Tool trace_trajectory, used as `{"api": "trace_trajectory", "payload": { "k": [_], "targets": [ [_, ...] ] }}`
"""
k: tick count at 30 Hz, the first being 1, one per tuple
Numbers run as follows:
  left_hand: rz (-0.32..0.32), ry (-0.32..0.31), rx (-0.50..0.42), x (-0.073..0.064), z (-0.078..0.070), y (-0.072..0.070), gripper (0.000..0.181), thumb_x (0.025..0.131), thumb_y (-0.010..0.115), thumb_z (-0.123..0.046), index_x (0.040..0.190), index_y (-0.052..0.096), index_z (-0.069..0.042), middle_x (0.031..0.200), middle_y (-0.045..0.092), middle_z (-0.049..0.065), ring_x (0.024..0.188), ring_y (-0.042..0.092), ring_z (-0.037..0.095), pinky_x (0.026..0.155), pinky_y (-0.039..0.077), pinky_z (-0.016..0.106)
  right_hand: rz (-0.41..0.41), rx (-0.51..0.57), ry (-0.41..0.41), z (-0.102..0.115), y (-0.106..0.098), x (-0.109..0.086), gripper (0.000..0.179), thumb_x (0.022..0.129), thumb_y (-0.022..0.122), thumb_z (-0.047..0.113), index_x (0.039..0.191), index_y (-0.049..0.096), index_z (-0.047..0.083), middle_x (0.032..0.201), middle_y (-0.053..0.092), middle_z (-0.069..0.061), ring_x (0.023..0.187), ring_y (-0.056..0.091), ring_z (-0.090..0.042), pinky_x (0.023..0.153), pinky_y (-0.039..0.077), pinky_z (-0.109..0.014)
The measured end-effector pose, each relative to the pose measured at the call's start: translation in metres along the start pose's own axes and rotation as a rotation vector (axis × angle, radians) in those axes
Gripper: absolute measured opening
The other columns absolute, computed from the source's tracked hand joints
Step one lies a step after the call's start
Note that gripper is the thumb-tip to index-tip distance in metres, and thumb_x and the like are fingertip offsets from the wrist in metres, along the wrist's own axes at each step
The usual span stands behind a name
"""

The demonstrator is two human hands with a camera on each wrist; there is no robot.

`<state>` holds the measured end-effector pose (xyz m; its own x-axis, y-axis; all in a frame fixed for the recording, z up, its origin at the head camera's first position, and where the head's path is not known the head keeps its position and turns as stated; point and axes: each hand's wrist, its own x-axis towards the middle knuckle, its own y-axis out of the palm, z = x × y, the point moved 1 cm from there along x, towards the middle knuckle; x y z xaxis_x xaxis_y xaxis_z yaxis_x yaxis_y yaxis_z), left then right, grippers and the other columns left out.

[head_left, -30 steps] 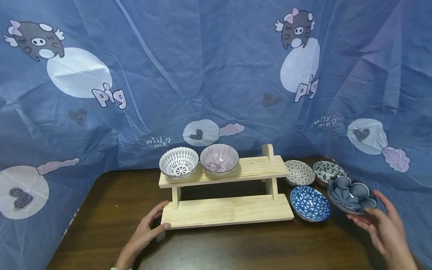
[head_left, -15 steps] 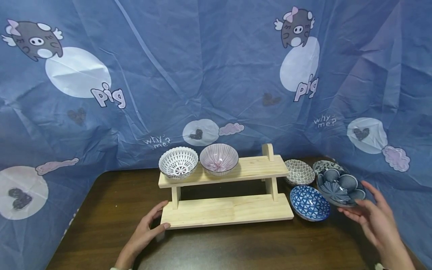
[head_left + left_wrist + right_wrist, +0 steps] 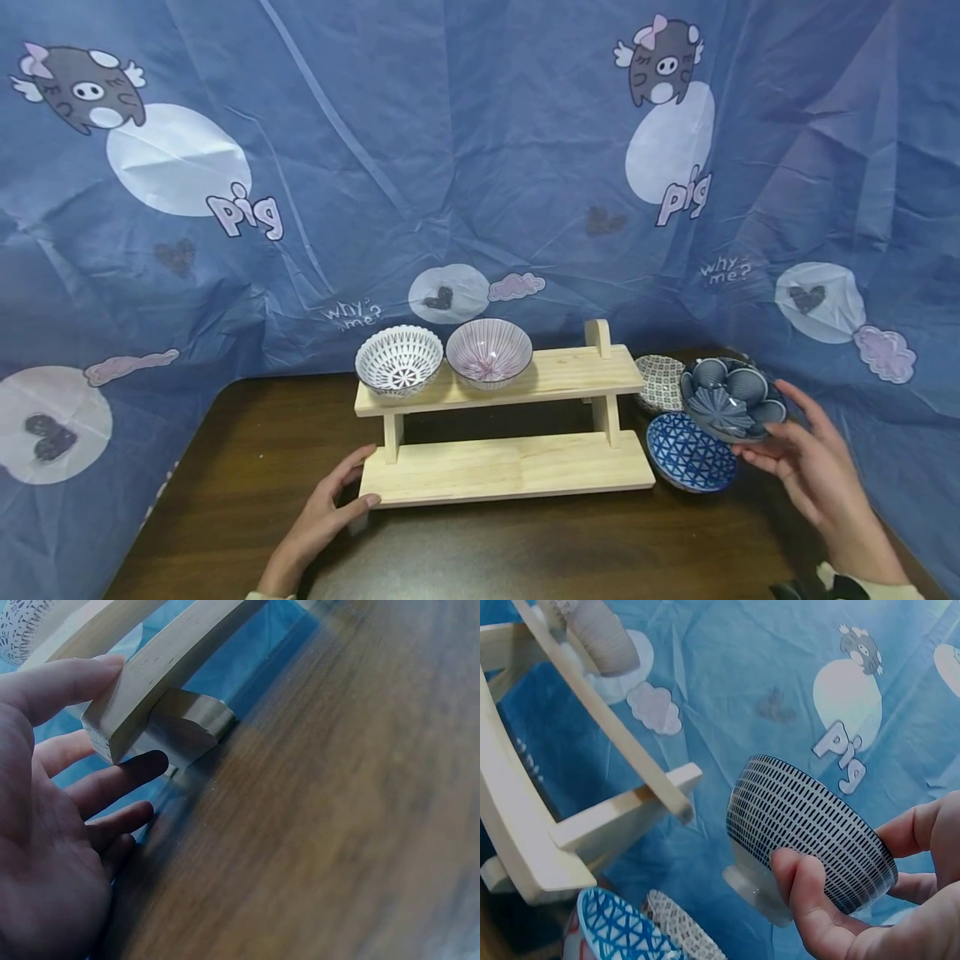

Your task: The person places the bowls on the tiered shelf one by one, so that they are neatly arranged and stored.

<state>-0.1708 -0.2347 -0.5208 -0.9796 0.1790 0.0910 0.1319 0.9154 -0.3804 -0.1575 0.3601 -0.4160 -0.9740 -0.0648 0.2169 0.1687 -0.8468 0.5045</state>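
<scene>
My right hand (image 3: 813,467) grips a dark blue-grey bowl (image 3: 720,408) with a petal pattern inside, thumb and fingers at its right side. The right wrist view shows the same bowl (image 3: 802,832) from outside, tilted, with black dashes on white and a pale foot. It is raised above a blue triangle-patterned bowl (image 3: 692,462). At the left end of the two-tier wooden shelf (image 3: 510,471), my left hand (image 3: 326,512) holds the lower board, thumb on one side and index finger on the other. The other fingers (image 3: 120,821) stand apart from the wood.
A white patterned bowl (image 3: 400,362) and a purple-striped bowl (image 3: 489,354) stand on the upper tier's left half. An upright wooden end piece (image 3: 597,339) rises at its right. A grey checked bowl (image 3: 658,385) lies beside the shelf on the brown table (image 3: 487,554). Blue cloth (image 3: 487,167) hangs behind.
My right hand has carried the petal-patterned bowl left and slightly up, over the bowls at the right; it now covers the green leaf-patterned one. The left hand has stayed on the shelf.
</scene>
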Motion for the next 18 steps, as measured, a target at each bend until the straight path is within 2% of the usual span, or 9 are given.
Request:
{"api": "trace_trajectory", "payload": {
  "k": [7, 18],
  "targets": [
    [-0.007, -0.013, 0.004, 0.0, 0.0, 0.0, 0.065, 0.089, 0.073, -0.016, 0.148, 0.046, -0.008, 0.13, 0.067, 0.015, 0.114, 0.056, -0.001, 0.098, 0.04, 0.025, 0.041, -0.022, 0.011, -0.002, 0.017, 0.01, 0.056, 0.101, 0.024, -0.013, 0.139, 0.041, 0.024, 0.11, 0.07, -0.008, 0.083, 0.076, -0.033, 0.068, 0.061, -0.039],
    [-0.004, -0.018, 0.004, 0.001, 0.0, 0.0, 0.065, 0.089, 0.072, -0.015, 0.148, 0.045, -0.006, 0.13, 0.066, 0.017, 0.114, 0.056, -0.002, 0.099, 0.04, 0.026, 0.028, -0.129, 0.069, -0.005, 0.046, 0.025, 0.052, 0.103, 0.031, -0.008, 0.142, 0.036, 0.027, 0.107, 0.067, -0.005, 0.081, 0.076, -0.028, 0.068, 0.061, -0.035]
  ]
}}
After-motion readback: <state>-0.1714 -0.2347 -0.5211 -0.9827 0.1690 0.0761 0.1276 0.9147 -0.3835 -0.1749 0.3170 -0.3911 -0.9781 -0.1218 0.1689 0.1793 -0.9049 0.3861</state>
